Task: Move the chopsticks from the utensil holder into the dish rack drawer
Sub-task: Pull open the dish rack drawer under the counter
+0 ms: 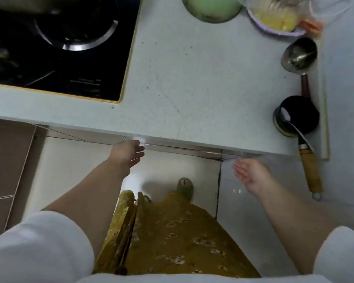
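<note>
My left hand (128, 153) reaches forward just under the front edge of the pale countertop (192, 82), fingers spread, right by a metal strip (184, 149) that runs along the top of the cabinet front. My right hand (251, 173) hovers lower and to the right, palm open, holding nothing, a little below that same strip. Both hands are blurred by motion. No chopsticks, utensil holder or dish rack drawer show in the head view.
A black glass hob (57, 48) with a steel burner ring fills the counter's left. At the right edge lie a steel ladle (299, 56), a dark cup with a spoon (296, 115) and a wooden handle (312, 172). A green bowl (212, 7) stands at the back.
</note>
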